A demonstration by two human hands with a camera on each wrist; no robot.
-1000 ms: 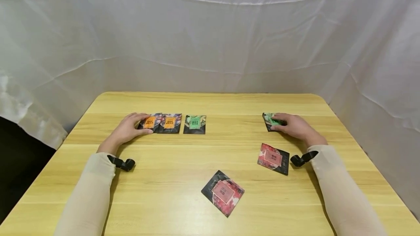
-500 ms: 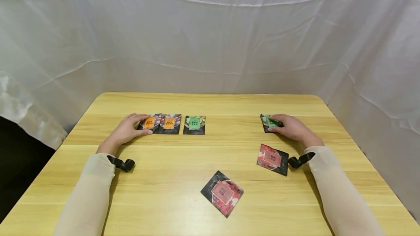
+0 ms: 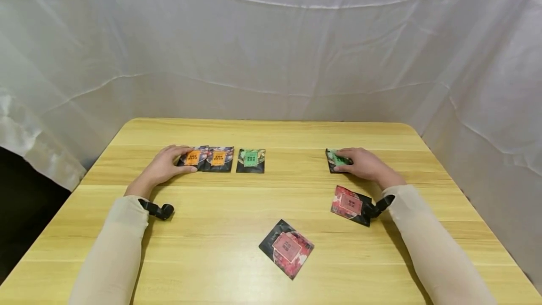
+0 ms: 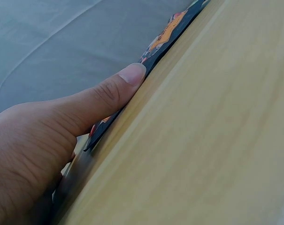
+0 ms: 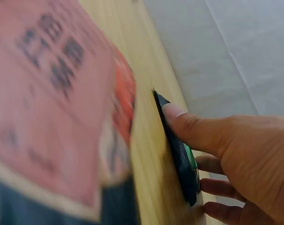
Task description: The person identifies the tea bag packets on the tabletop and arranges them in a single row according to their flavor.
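At the left of the table my left hand (image 3: 163,166) holds a black sachet with an orange label (image 3: 192,157), thumb along its near edge and fingers at its far side. A second orange-labelled sachet (image 3: 219,159) touches it on the right. Beside that lies a green-labelled sachet (image 3: 251,160), slightly apart. My right hand (image 3: 365,163) grips another green-labelled sachet (image 3: 334,160), and its thumb shows at the sachet's edge in the right wrist view. The hand covers that sachet's right part.
Below the right hand lies a red-labelled sachet (image 3: 349,205), partly behind the wrist camera (image 3: 378,207); it fills the left of the right wrist view. Another red-labelled sachet (image 3: 287,249) lies askew nearer the front. A pale curtain (image 3: 271,51) hangs behind the wooden table (image 3: 203,248).
My right hand has slid left across the table with the green-labelled sachet. The left hand and its orange-labelled sachet have stayed in place.
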